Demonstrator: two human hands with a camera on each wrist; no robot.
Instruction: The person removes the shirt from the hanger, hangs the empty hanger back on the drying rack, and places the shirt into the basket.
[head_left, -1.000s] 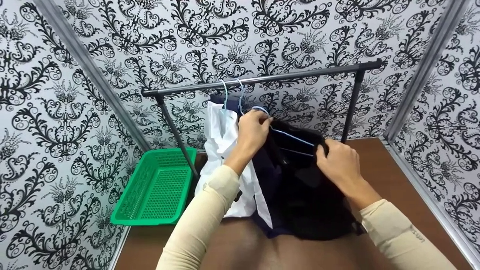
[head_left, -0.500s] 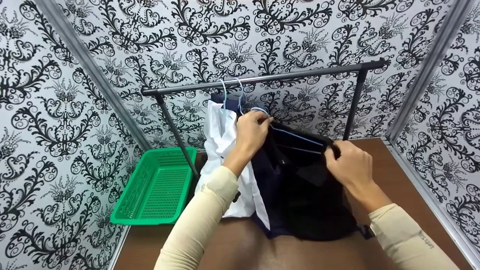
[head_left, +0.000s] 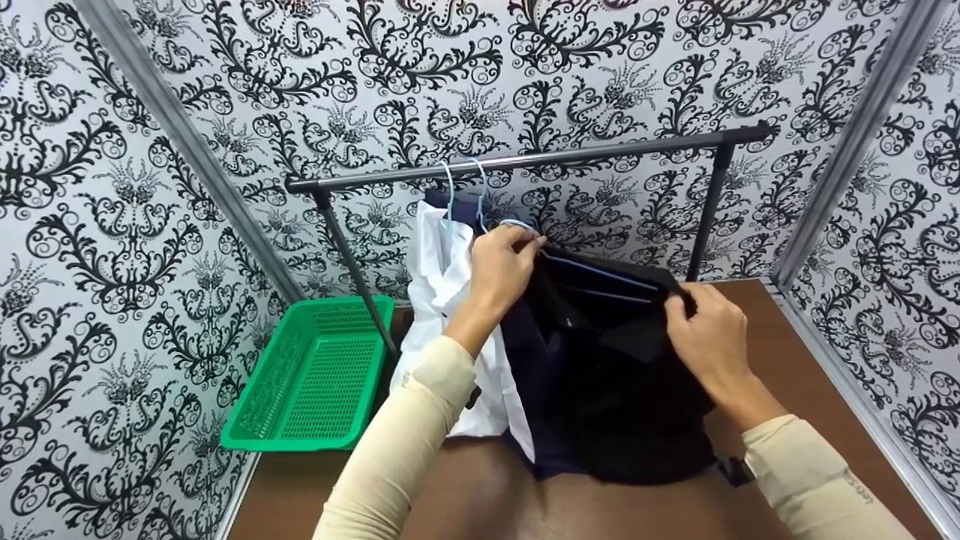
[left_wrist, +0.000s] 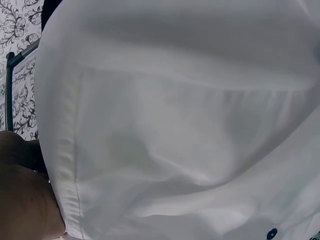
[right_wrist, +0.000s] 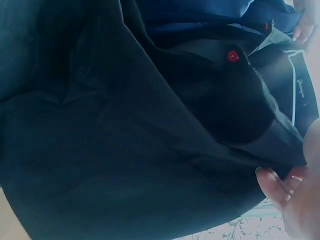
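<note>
My left hand [head_left: 501, 266] pinches a light-blue hanger [head_left: 600, 271] near its hook, below the rack's bar. A black shirt [head_left: 637, 405] hangs around that hanger, its neck opening spread. Far to the right, my right hand [head_left: 709, 330] grips the shirt's shoulder between thumb and fingers. The right wrist view shows the shirt's dark cloth with a red button [right_wrist: 232, 56] and the hanger's edge inside the collar. A white shirt [head_left: 431, 277] hangs beside my left hand and fills most of the left wrist view. Behind it is a navy garment [head_left: 525, 360].
The dark metal clothes rack [head_left: 600, 154] stands before a patterned wall. Two light-blue hanger hooks [head_left: 450, 184] sit over its bar, left of centre. A green plastic basket [head_left: 236, 440] rests at the left on the brown tabletop [head_left: 600, 514].
My right hand has moved right with the black shirt's shoulder, drawing that side outward along the hanger. My left hand stays almost still on the hanger near its hook.
</note>
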